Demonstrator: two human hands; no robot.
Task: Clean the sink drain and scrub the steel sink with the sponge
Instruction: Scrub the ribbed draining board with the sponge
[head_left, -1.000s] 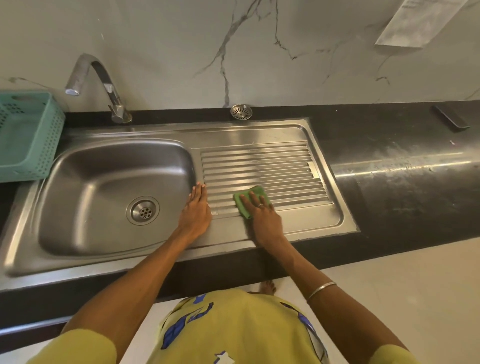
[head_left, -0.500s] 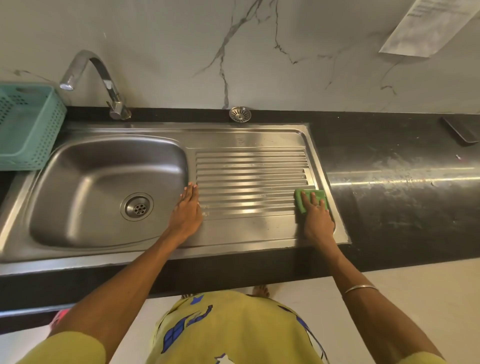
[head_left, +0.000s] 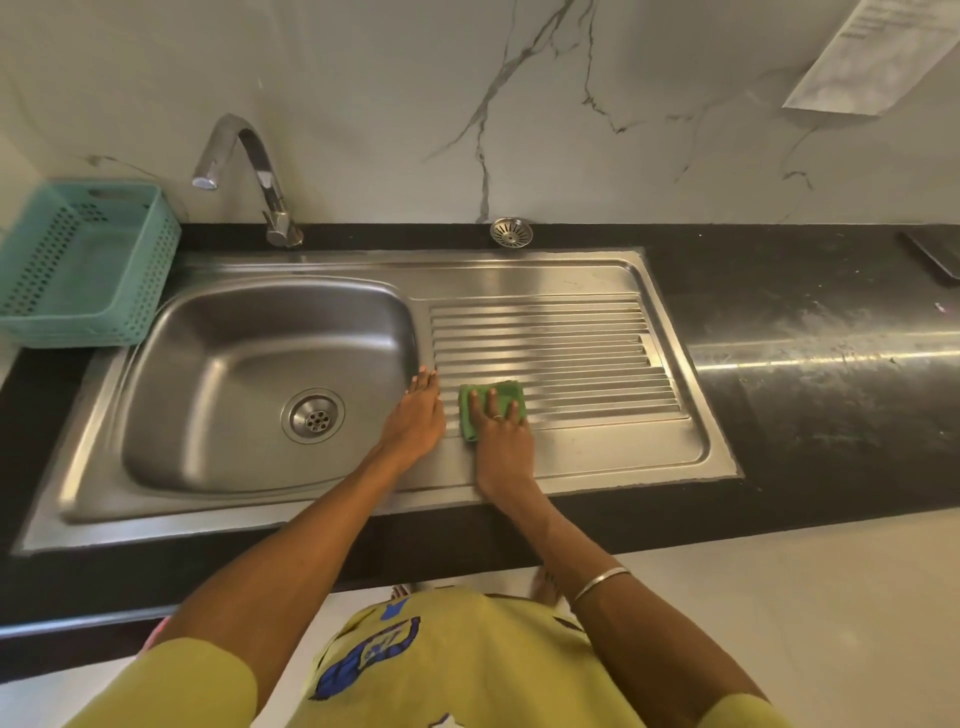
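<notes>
Stainless steel makes up the whole sink unit (head_left: 571, 275) — a deep rounded basin on the left and a ribbed draining board (head_left: 571, 353) on the right, set into a black polished stone counter (head_left: 810, 374). The right hand (head_left: 501, 436) lies flat with its fingers spread over a green square sponge (head_left: 493, 402), pressing it down on the front left corner of the draining board rather than closing around it. The left hand (head_left: 418, 415) rests palm-down and open just beside it, on the strip between basin and ribs, its fingertips at the basin's right rim. The round perforated drain (head_left: 313, 417) sits in the basin floor. A loose round steel strainer (head_left: 511, 231) lies on the counter's back edge, behind the draining board. A curved chrome tap (head_left: 260, 171) rises behind the basin, and a teal perforated plastic basket (head_left: 78, 260) stands at the unit's left back corner.
</notes>
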